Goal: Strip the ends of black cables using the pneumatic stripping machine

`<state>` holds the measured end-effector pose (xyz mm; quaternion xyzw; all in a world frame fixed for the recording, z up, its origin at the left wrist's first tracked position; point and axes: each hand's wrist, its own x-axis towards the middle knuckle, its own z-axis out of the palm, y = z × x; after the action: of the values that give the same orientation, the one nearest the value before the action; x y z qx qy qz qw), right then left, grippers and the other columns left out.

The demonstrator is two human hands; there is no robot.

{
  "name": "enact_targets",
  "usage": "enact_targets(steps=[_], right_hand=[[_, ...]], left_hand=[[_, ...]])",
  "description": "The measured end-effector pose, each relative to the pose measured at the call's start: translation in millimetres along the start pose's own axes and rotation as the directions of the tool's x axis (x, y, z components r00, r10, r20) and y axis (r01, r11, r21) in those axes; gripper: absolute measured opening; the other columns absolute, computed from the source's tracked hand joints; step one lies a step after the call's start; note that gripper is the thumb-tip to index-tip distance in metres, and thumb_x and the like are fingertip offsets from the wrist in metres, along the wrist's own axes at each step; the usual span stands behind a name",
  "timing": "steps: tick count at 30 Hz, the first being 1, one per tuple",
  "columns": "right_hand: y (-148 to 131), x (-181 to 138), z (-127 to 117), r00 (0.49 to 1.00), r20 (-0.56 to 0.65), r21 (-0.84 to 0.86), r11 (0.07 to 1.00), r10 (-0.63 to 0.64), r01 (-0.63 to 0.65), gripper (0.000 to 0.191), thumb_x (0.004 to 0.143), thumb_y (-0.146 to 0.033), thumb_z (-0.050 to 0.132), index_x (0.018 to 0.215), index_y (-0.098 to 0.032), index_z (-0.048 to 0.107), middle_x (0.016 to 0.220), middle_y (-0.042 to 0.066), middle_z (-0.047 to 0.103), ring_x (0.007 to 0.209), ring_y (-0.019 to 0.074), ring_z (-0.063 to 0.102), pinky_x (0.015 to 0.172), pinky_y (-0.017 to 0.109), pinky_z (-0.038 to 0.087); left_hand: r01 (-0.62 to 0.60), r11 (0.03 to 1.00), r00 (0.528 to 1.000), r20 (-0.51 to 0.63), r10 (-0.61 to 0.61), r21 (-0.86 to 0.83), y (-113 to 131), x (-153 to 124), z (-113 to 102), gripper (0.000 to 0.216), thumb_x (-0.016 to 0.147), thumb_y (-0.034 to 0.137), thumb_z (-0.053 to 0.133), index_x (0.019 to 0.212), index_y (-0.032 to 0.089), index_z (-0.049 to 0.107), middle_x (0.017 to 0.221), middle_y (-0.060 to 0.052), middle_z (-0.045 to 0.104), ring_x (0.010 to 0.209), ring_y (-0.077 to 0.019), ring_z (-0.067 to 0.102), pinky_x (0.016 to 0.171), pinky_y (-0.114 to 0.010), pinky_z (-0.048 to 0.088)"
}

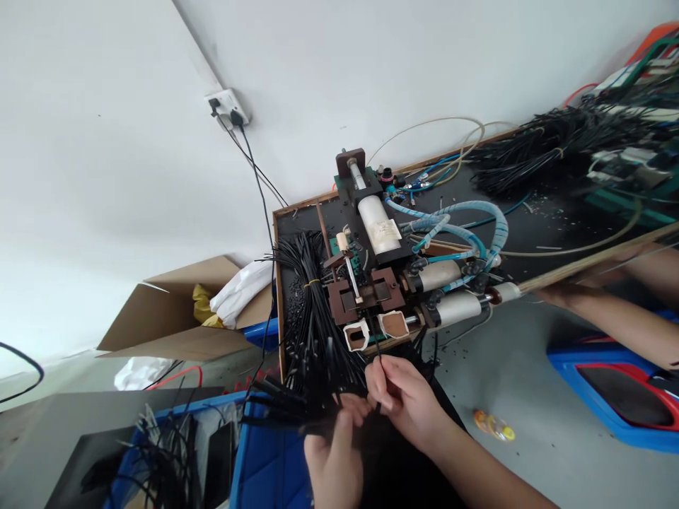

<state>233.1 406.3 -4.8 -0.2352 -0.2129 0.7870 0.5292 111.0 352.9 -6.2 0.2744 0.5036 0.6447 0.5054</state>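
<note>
My left hand (337, 452) is closed round a bunch of black cables (283, 403) that fans out to the left, blurred at its ends. Just to the right, the fingers of my right hand (406, 399) pinch one thin black cable (377, 346). That cable points up to the front of a pneumatic bench machine (366, 293), between its two taped pads. A small upright rod stands over the brown jaws of the machine. Whether the cable's tip is inside the jaws is hidden. Beside the machine, a banded bundle of black cables (310, 283) lies along the bench's left edge.
Blue air hoses (477, 212) curl right of the machine. More cable bundles (530, 152) lie on the bench (552, 226). Another person's arm (610, 304) reaches in at right. A cardboard box (153, 318) and a blue crate (270, 456) stand left; a bottle (493, 425) lies on the floor.
</note>
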Motion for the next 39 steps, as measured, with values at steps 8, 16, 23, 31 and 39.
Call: enact_targets(steps=[8,16,23,31,39], right_hand=[[1,11,-6,0.986,0.133,0.217,0.967,0.103,-0.13,0.051,0.094,-0.052,0.077,0.063,-0.022,0.05,0.052,-0.008,0.035,0.046,0.0104,0.02,0.051,0.028,0.022],[4,11,-5,0.984,0.156,0.307,0.943,0.083,-0.128,0.052,0.096,-0.048,0.073,0.06,-0.022,0.045,0.052,-0.008,0.033,0.046,0.0105,0.021,0.053,0.029,0.025],[8,22,-6,0.962,0.246,0.347,0.916,0.12,-0.203,0.057,0.097,-0.049,0.072,0.06,-0.022,0.04,0.049,-0.008,0.03,0.044,0.01,0.018,0.049,0.028,0.02],[8,23,-8,0.952,0.262,0.302,0.923,0.159,-0.237,0.059,0.096,-0.052,0.071,0.06,-0.023,0.035,0.048,-0.008,0.028,0.043,0.0108,0.016,0.048,0.028,0.018],[2,19,-10,0.988,0.056,-0.175,0.975,0.147,-0.135,0.057,0.093,-0.071,0.056,0.064,-0.026,0.038,0.051,-0.01,0.03,0.044,0.0105,0.015,0.049,0.029,0.019]], left_hand=[[-0.02,1.0,1.0,-0.011,0.02,0.024,10,7,5,0.037,0.081,0.048,0.092,0.066,0.019,0.074,0.059,-0.003,0.065,0.057,-0.019,0.063,0.058,-0.028,0.059],[-0.033,0.999,0.999,-0.022,0.034,0.01,12,9,7,0.037,0.082,0.048,0.091,0.067,0.018,0.075,0.059,-0.003,0.064,0.056,-0.0189,0.064,0.056,-0.029,0.06],[-0.006,1.0,0.997,-0.082,0.004,-0.026,8,7,-3,0.032,0.079,0.048,0.094,0.077,0.018,0.081,0.064,-0.004,0.069,0.06,-0.0209,0.068,0.06,-0.032,0.064],[0.014,0.999,1.0,-0.017,-0.015,-0.049,4,7,-9,0.025,0.085,0.038,0.091,0.08,0.019,0.075,0.063,-0.002,0.068,0.058,-0.0194,0.066,0.06,-0.031,0.062],[0.086,0.995,0.988,-0.125,-0.091,-0.048,6,-1,-2,0.04,0.073,0.045,0.099,0.082,0.019,0.07,0.058,0.005,0.06,0.039,-0.0067,0.045,0.039,-0.018,0.039]])
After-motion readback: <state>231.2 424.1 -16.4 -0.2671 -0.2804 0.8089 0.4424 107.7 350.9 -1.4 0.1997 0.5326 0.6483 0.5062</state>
